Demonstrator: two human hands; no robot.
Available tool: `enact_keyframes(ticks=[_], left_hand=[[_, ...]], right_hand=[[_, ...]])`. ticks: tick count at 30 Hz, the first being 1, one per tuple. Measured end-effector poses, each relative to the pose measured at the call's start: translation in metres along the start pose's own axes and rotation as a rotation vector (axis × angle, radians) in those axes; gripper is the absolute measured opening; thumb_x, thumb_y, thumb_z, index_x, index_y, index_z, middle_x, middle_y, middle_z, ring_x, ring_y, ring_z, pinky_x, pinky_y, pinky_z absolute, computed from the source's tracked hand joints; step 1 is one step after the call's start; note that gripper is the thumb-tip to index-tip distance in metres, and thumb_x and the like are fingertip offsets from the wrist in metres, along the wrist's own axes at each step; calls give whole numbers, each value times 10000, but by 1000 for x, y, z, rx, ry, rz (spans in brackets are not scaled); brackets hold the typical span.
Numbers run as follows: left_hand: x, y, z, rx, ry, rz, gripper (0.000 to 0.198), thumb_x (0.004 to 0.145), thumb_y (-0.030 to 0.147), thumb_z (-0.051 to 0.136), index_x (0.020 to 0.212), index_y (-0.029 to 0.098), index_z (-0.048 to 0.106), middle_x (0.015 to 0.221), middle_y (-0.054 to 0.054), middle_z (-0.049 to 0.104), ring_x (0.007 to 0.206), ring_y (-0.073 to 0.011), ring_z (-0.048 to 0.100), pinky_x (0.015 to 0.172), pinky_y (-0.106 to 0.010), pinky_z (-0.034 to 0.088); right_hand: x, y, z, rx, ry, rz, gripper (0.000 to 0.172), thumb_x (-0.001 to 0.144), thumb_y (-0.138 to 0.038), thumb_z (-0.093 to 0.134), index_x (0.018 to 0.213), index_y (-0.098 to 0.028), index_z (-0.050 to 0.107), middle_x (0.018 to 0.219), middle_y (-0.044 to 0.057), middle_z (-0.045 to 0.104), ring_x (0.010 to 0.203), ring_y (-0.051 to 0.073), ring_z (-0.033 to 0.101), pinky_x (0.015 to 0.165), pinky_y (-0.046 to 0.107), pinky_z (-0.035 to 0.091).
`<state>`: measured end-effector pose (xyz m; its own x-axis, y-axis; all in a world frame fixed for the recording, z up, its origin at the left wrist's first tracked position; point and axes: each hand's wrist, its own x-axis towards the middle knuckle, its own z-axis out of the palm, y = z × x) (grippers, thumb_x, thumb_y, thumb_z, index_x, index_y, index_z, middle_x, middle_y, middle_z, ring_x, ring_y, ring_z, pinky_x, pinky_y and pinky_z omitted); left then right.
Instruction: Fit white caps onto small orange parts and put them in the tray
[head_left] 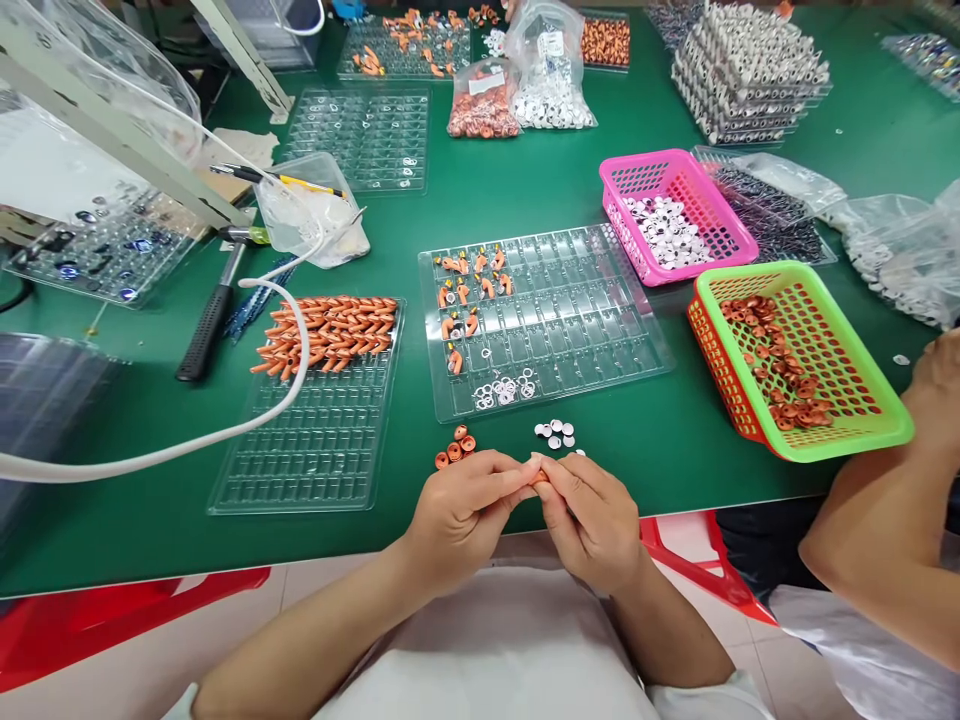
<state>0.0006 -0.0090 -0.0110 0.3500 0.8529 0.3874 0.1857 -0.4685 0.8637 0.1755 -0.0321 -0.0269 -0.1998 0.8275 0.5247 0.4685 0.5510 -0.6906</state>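
Note:
My left hand (466, 512) and my right hand (595, 522) meet above the table's near edge. Both are closed, with fingertips pinching one small orange round piece (539, 478), mostly covered by the fingers. Several orange cup-shaped pieces (454, 449) lie just beyond my left hand. Beyond the right one is a small group of white discs (556, 433). Farther off lies a clear compartment tray (592, 350), with curved orange parts (470, 322) at its left side and thin white rings (504, 389) along its near side.
At left, a second clear tray (300, 450) carries rows of orange parts (330, 335), crossed by a white hose (296, 370). A hammer (210, 325) lies beside it. At right stand a pink basket (679, 275) and a green basket (847, 445), near another person's arm (885, 530).

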Motion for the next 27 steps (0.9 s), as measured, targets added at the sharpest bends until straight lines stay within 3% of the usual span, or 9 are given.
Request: enact_keyframes(ticks=[9, 15, 17, 22, 27], left_hand=[[-3, 1, -1, 170, -40, 110, 440, 905, 22, 543, 1284, 232, 615, 926, -77, 718, 786, -124, 668, 663, -208, 566], [-1, 1, -4, 72, -70, 100, 455, 885, 1, 562, 1276, 222, 640, 921, -93, 736, 782, -135, 686, 675, -221, 581], [2, 2, -5, -55, -71, 10, 382, 878, 27, 606, 1195, 217, 700, 911, -92, 759, 780, -140, 714, 687, -219, 596], [6, 6, -3, -517, -11, -413, 225, 793, 107, 754, 1000, 187, 788, 836, -76, 792, 720, -165, 752, 677, -229, 635], [5, 9, 1, -675, 30, -586, 204, 732, 173, 823, 934, 170, 794, 807, -63, 797, 713, -173, 758, 704, -249, 649]], right_hand=[[6, -2, -9, 100, -112, 114, 269, 946, -125, 527, 1192, -169, 626, 846, 60, 684, 727, 152, 631, 628, 261, 538], [4, -2, -9, 179, -75, 150, 244, 936, -118, 541, 1136, -181, 665, 783, 39, 665, 658, 136, 588, 575, 249, 497], [4, -2, -10, 216, -74, 153, 250, 925, -101, 543, 1128, -172, 671, 784, 44, 661, 659, 137, 580, 571, 251, 489], [4, -3, -12, 278, -83, 145, 227, 909, -79, 549, 1076, -151, 685, 762, 55, 643, 637, 142, 551, 552, 266, 471], [3, -3, -11, 279, -72, 109, 252, 910, -90, 550, 1115, -168, 673, 769, 56, 651, 634, 147, 563, 538, 269, 486]])
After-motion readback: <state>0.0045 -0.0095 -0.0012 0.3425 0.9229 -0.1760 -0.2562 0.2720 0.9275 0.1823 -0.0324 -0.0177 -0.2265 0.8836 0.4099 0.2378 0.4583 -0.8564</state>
